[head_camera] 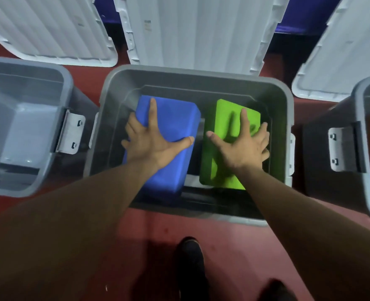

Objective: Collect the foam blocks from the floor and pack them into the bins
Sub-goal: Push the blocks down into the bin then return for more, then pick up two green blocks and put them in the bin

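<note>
The left arm (71,213) and the right arm (299,213) are bare from the near edge of the picture down to the wrists. The left hand (156,144) and the right hand (242,148) are bare too. On the feet are shoes. One dark shoe (190,257) with a round toe shows near the middle. A second dark shoe (281,290) sits further right, mostly in shadow.

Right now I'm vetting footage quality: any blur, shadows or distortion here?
Head view: wide-angle curves the bin rim; side bins and lids look smeared; the right hand throws a hard shadow on the green block; the blue block under the left hand shows none.
</note>
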The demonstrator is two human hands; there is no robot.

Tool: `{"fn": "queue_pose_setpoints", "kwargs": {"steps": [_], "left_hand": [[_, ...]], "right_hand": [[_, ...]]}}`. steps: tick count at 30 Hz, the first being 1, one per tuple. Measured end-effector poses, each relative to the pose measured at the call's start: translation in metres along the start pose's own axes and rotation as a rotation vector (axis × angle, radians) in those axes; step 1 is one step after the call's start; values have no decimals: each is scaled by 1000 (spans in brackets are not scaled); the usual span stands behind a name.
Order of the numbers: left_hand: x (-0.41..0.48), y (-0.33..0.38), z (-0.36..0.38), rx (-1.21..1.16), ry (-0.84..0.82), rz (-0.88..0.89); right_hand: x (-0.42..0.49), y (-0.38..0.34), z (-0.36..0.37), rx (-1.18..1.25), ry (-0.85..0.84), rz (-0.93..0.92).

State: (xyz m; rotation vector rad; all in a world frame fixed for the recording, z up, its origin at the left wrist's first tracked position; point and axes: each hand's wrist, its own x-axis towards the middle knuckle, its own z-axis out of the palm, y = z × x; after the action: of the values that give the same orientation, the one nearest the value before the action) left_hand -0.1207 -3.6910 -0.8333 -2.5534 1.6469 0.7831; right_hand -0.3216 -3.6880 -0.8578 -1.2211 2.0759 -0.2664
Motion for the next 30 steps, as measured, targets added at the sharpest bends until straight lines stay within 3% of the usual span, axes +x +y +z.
{"fn": "queue_pose_setpoints", "kwargs": {"steps": [8,21,30], "left_hand": [[-14,32,26,26,-46,-87],[-17,107,65,-51,-119,82],[-28,68,42,-44,86,273]], "right_hand": [[-17,26,-11,55,-53,-64],[-3,66,-55,186,-43,-197],[-4,32,-46,71,-173,-325]]}}
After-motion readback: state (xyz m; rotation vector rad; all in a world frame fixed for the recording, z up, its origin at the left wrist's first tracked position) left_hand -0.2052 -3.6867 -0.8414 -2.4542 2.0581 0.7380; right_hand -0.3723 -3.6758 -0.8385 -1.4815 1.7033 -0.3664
